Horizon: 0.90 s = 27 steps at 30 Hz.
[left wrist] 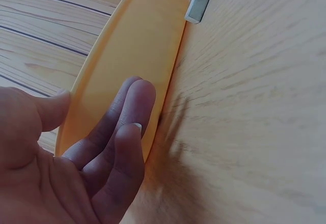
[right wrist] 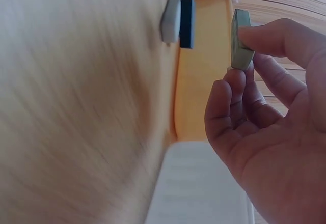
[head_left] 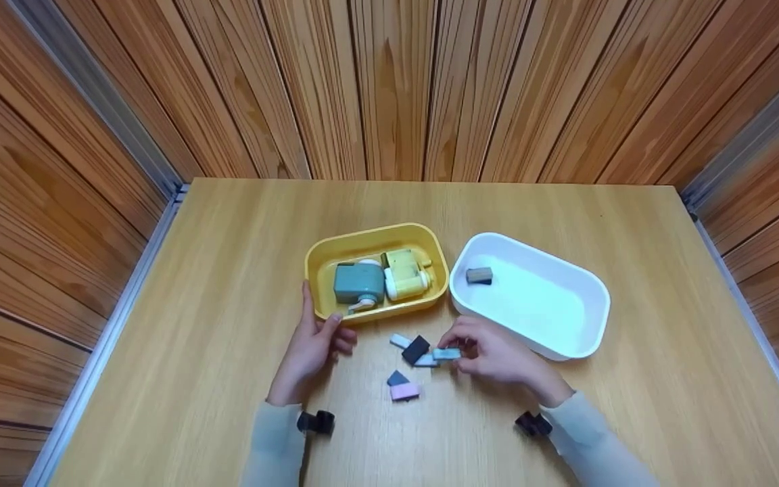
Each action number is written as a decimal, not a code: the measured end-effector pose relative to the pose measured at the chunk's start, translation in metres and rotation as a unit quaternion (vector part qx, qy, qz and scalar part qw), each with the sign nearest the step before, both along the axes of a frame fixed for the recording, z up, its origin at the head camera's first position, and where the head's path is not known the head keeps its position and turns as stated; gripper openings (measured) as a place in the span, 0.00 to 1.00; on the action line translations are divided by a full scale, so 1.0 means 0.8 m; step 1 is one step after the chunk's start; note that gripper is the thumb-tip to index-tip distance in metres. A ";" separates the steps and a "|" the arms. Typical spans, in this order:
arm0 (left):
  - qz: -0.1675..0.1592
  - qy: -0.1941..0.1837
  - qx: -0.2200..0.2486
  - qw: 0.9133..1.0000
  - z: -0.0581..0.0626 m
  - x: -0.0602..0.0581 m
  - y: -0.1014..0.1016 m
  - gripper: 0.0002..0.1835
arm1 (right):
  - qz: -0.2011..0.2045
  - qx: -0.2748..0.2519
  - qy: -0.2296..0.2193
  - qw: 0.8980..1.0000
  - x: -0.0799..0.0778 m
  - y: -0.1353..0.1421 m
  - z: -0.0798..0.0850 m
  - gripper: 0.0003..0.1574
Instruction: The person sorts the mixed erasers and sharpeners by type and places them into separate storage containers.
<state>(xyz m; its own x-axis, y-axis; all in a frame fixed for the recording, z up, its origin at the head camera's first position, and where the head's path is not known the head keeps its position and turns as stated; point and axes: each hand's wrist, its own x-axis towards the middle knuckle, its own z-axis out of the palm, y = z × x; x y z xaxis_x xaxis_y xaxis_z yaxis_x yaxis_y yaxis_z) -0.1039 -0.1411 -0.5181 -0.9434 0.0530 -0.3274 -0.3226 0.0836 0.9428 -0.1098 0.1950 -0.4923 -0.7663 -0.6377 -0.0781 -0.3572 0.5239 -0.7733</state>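
Observation:
My right hand (head_left: 491, 348) pinches a small light-blue block (head_left: 446, 354) between thumb and fingers, above the table beside the loose blocks. In the right wrist view this block (right wrist: 242, 39) looks grey-green, its end angled. My left hand (head_left: 312, 348) touches the near left corner of a yellow bin (head_left: 423, 230); one finger lies along its outer side. Loose on the table are a black block (head_left: 416, 350), pale blue blocks (head_left: 399, 341), a blue-grey triangular block (head_left: 397, 378) and a pink block (head_left: 404, 391). The black block lies on the pale ones.
Inside the yellow bin lie a boxy teal object (head_left: 356, 283) and a boxy yellow one (head_left: 403, 264), both with white round parts. To its right stands a white bin (head_left: 545, 297), holding a grey-brown block (head_left: 479, 275). Wood-plank walls (head_left: 389, 88) surround the table.

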 end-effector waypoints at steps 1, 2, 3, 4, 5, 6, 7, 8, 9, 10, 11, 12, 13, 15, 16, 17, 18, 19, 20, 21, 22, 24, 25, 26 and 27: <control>0.002 0.001 -0.001 1.000 0.000 0.000 0.000 0.44 | -0.002 -0.005 -0.003 1.000 -0.001 0.001 0.002 0.18; 0.002 0.003 -0.002 1.000 0.000 0.000 0.001 0.44 | -0.003 -0.010 -0.008 1.000 -0.002 0.003 0.003 0.19; 0.004 0.002 -0.002 1.000 0.000 0.000 0.001 0.44 | -0.004 -0.016 -0.011 1.000 -0.003 0.005 0.004 0.19; 0.006 0.000 -0.003 1.000 0.000 0.000 0.001 0.44 | -0.005 -0.021 -0.012 1.000 -0.003 0.007 0.006 0.20; 0.008 -0.002 -0.003 1.000 0.000 0.000 0.001 0.44 | -0.006 -0.025 -0.014 1.000 -0.004 0.008 0.007 0.21; 0.009 -0.003 -0.003 1.000 0.000 0.000 0.002 0.44 | -0.006 -0.029 -0.014 0.999 -0.005 0.010 0.008 0.21; 0.010 -0.006 -0.004 1.000 0.000 0.000 0.002 0.44 | -0.007 -0.031 -0.012 0.999 -0.005 0.012 0.010 0.22; 0.010 -0.005 -0.005 1.000 0.000 0.000 0.002 0.44 | -0.009 -0.033 -0.009 0.999 -0.005 0.014 0.011 0.22; 0.009 -0.004 -0.006 1.000 0.000 -0.001 0.001 0.44 | -0.011 -0.035 -0.005 0.999 -0.006 0.015 0.012 0.22; 0.010 -0.004 -0.006 1.000 0.000 -0.001 0.001 0.44 | -0.013 -0.037 0.000 0.999 -0.006 0.017 0.014 0.22; 0.009 -0.003 -0.007 1.000 -0.001 -0.001 0.001 0.44 | -0.014 -0.038 0.005 0.999 -0.007 0.018 0.016 0.23; 0.008 -0.001 -0.008 1.000 -0.001 -0.001 0.001 0.44 | -0.017 -0.039 0.009 0.999 -0.007 0.020 0.017 0.23; 0.008 -0.001 -0.007 1.000 -0.001 -0.001 0.001 0.44 | -0.019 -0.040 0.014 0.999 -0.008 0.021 0.019 0.23; 0.007 0.001 -0.007 1.000 -0.001 -0.001 0.001 0.44 | -0.025 -0.040 0.017 0.999 -0.009 0.024 0.024 0.23; 0.007 0.002 -0.006 1.000 -0.001 -0.001 0.001 0.44 | -0.029 -0.040 0.017 0.999 -0.010 0.025 0.026 0.23; 0.005 0.003 -0.005 1.000 -0.002 -0.001 0.001 0.44 | -0.032 -0.039 0.019 0.999 -0.011 0.026 0.028 0.22; 0.004 0.005 -0.005 1.000 -0.001 -0.001 0.001 0.44 | -0.035 -0.038 0.021 0.998 -0.011 0.028 0.030 0.22; 0.002 0.006 -0.004 1.000 -0.002 -0.001 0.000 0.44 | -0.037 -0.038 0.023 0.998 -0.012 0.030 0.031 0.22; 0.001 0.009 -0.004 1.000 -0.002 0.000 0.000 0.45 | -0.039 -0.038 0.026 0.998 -0.013 0.031 0.033 0.21; 0.000 0.011 -0.002 1.000 -0.002 0.000 0.000 0.45 | -0.040 -0.037 0.032 0.998 -0.014 0.033 0.035 0.21; -0.001 0.012 -0.001 1.000 -0.002 0.000 0.000 0.45 | -0.041 -0.036 0.037 0.998 -0.014 0.035 0.036 0.21; -0.001 0.011 0.000 1.000 -0.003 0.000 0.000 0.45 | -0.043 -0.037 0.049 0.997 -0.016 0.039 0.039 0.21; -0.002 0.012 0.000 1.000 -0.004 -0.001 0.000 0.45 | -0.044 -0.037 0.053 0.997 -0.016 0.040 0.040 0.22; -0.001 0.010 0.001 1.000 -0.005 -0.001 0.000 0.45 | -0.045 -0.037 0.056 0.997 -0.017 0.042 0.042 0.22; 0.000 0.006 0.001 1.000 -0.005 -0.001 0.000 0.44 | -0.046 -0.038 0.059 0.996 -0.018 0.044 0.043 0.23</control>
